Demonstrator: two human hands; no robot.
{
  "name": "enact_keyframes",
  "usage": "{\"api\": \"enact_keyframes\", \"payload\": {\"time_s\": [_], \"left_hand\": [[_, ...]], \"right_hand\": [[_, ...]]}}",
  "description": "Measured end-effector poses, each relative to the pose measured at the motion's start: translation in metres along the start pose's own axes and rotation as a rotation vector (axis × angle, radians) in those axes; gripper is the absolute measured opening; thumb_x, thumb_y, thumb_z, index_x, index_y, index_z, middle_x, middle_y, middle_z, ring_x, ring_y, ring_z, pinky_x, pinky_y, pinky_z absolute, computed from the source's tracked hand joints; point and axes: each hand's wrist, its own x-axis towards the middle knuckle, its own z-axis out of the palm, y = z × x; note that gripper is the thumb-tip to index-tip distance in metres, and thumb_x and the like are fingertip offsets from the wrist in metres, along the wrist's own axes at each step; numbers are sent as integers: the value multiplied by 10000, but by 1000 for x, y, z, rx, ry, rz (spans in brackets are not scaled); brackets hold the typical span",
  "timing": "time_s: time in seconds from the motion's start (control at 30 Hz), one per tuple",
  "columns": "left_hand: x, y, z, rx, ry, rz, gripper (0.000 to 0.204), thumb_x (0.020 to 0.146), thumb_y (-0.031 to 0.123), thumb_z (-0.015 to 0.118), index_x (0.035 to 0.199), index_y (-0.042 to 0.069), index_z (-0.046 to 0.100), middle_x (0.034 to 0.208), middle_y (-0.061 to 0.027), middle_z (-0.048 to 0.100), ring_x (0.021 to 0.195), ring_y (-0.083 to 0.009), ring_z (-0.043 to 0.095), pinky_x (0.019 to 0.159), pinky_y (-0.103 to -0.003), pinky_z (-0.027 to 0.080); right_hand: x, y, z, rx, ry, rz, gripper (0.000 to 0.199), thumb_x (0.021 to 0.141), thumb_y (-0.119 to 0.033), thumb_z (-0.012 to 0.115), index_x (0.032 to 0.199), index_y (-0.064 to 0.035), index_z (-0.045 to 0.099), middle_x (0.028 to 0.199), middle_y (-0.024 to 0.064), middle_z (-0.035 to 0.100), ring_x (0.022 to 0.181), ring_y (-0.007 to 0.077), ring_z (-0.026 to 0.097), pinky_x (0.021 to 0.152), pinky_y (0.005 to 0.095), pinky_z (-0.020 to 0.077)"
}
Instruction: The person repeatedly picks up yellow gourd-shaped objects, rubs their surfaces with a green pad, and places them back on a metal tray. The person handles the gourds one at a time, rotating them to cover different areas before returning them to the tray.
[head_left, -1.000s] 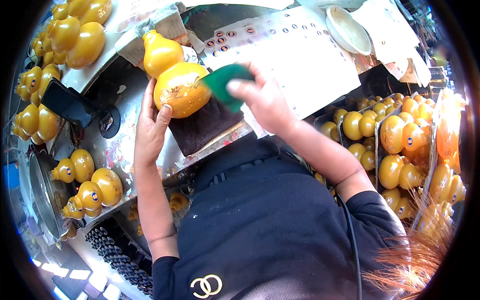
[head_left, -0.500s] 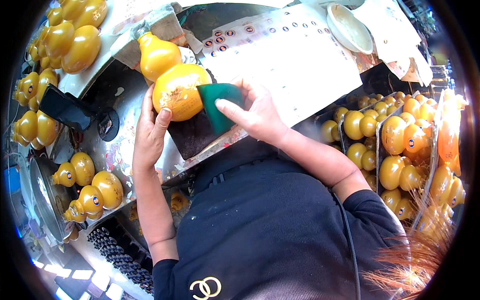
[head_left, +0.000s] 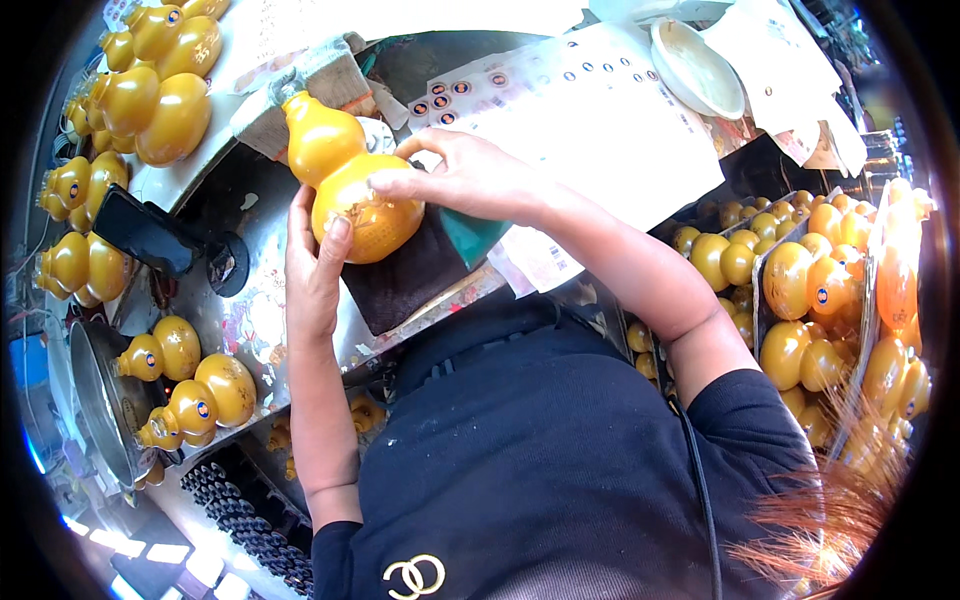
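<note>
A glossy yellow gourd-shaped bottle (head_left: 375, 225) with gold decoration on its lower bulb lies tilted on the bench. My left hand (head_left: 318, 255) is closed around the near left side of that bulb, thumb on top. From the right, my right hand (head_left: 450, 178) grips the bulb's upper right, its thumb on the decorated face and its fingers at the far side. Beneath that hand, a green scraper sheet (head_left: 472, 238) rests by a dark cloth (head_left: 400, 275). Whether a thin film sits under the right fingertips cannot be made out.
White sticker sheets (head_left: 600, 120) cover the bench ahead, with a white oval bowl (head_left: 698, 70) at the far right. A phone on a stand (head_left: 150, 235) is at the left. Several yellow gourd bottles (head_left: 225, 388) stand left; crates of more (head_left: 790, 280) are at the right.
My right hand has let go of the green scraper and moved up and left onto the bottle. The scraper now lies on the bench. My left hand keeps its hold.
</note>
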Motion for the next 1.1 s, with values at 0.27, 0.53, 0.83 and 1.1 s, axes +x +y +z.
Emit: {"api": "enact_keyframes", "payload": {"time_s": [0.27, 0.53, 0.83, 1.1], "left_hand": [[1, -15, -4, -134, -6, -17, 598, 973, 378, 458, 1417, 5, 317, 1373, -111, 433, 1311, -193, 385, 1113, -346, 248], [1, -25, -13, -193, 36, -62, 553, 1016, 362, 358, 1433, 2, 315, 1431, -109, 394, 1336, -196, 364, 1125, -353, 246], [-5, -25, -4, -208, 54, -9, 556, 1033, 379, 303, 1451, 11, 296, 1449, -110, 378, 1347, -204, 355, 1125, -356, 249], [0, -8, 0, -290, 62, -48, 605, 991, 398, 422, 1452, 28, 291, 1442, -109, 384, 1337, -205, 374, 1118, -362, 265]], "right_hand": [[8, 0, 2, 125, -83, 75, 828, 735, -700, 632, 1149, 15, 584, 982, 165, 617, 964, 219, 599, 855, 306, 445], [8, 13, 14, 327, -61, 21, 589, 856, -561, 606, 1076, -15, 592, 873, 64, 585, 815, 117, 545, 761, 249, 428], [-6, 18, 23, 386, -63, 3, 659, 895, -554, 559, 1265, -13, 491, 789, 10, 536, 661, 69, 485, 624, 215, 416], [7, 6, 15, 123, -67, -1, 692, 898, -628, 472, 1180, -1, 554, 820, 60, 562, 690, 104, 544, 654, 234, 455]]}}
